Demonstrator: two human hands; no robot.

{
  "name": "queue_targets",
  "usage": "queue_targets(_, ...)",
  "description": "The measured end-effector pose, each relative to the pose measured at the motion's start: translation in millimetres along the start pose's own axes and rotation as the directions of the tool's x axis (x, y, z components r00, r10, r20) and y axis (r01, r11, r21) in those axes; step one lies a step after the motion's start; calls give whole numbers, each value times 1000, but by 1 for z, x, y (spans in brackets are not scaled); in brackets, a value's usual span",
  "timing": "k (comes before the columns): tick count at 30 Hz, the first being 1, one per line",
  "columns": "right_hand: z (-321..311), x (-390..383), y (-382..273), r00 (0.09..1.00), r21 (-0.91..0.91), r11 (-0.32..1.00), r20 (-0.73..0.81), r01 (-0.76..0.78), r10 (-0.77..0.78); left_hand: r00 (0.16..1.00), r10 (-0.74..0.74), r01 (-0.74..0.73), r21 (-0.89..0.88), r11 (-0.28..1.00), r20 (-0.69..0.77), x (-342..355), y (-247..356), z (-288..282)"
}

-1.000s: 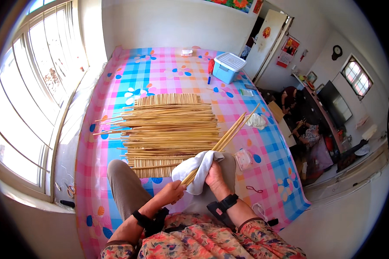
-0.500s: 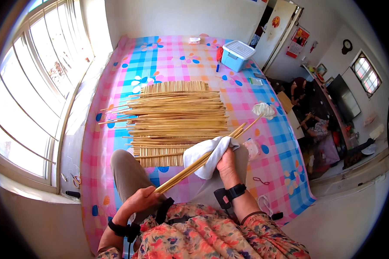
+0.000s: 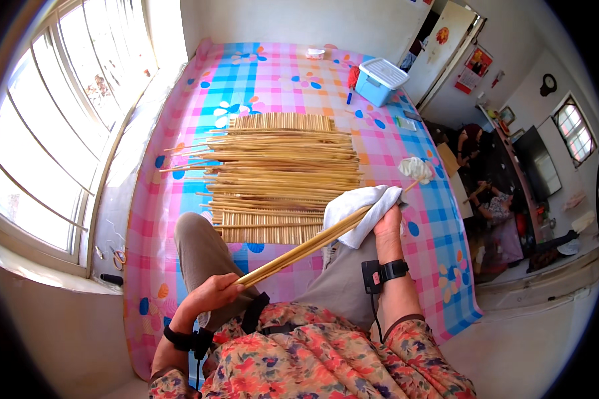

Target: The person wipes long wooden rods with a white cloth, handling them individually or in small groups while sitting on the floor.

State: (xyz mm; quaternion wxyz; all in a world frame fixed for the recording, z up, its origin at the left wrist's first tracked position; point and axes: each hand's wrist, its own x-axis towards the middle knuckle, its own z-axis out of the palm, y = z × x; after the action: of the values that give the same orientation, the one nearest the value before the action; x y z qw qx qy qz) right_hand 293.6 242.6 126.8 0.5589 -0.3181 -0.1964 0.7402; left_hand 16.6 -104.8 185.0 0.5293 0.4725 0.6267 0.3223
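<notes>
A small bundle of straw-coloured reed stalks (image 3: pixel 299 251) slants across my lap, rising to the right. My left hand (image 3: pixel 214 292) is closed round its lower end. A white cloth (image 3: pixel 359 211) wraps the bundle near its upper end, and my right hand (image 3: pixel 388 229) grips the stalks through it. One stalk's tip shows beyond the cloth. In front of my knees lies a woven reed mat (image 3: pixel 269 233), with a broad layer of loose stalks (image 3: pixel 279 166) spread across it, their left ends uneven.
The bed cover (image 3: pixel 299 93) is checked pink and blue. A blue box (image 3: pixel 377 86) with a white lid stands at the far right, and a crumpled white cloth (image 3: pixel 414 169) lies nearer. Scissors (image 3: pixel 119 258) rest on the left sill. Other people sit beyond the right edge.
My right hand and the white cloth have slid up and right along the stalks, toward their tips. My left hand still holds the lower end. The view has shifted slightly.
</notes>
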Motion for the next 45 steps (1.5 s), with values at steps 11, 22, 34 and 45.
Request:
queue_targets(11, -24, 18, -14, 993, 64, 992, -59, 107, -104, 988, -142, 152, -234, 960, 56, -41, -12, -24)
queue_targets(22, -1, -6, -18, 995, 47, 994, 37, 94, -96, 969, 56, -230, -789, 570, -241, -32, -12, -26)
queue_targets(34, 88, -157, 92, 841, -245, 924, 394, -294, 372, 938, 267, -280, -26, 960, -220, 88, 46, 30)
queue_targets(45, 95, -132, 108, 979, -338, 937, 202, 84, -14, 934, 321, -268, 284, 920, -156, 88, 65, 53)
